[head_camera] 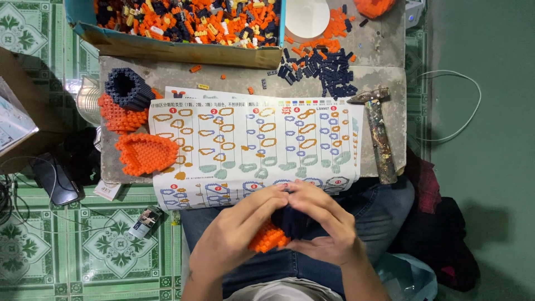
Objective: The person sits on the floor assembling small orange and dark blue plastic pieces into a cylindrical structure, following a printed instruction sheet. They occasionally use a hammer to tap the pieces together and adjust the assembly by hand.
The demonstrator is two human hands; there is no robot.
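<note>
Block model: an orange-and-navy brick piece (pixel 277 231), lower centre of the frame, above a denim lap.
Left hand (pixel 237 234): fingers curled around the orange part.
Right hand (pixel 323 223): fingers closed over the navy part.
Instruction sheet (pixel 256 147): mid-frame on the stone slab (pixel 379 67).
Hammer (pixel 379 134): right edge.
Loose bricks (pixel 326 69): upper right.

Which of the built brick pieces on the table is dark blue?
The dark blue brick tube at the table's left; both pieces below it are orange brick builds.
</note>
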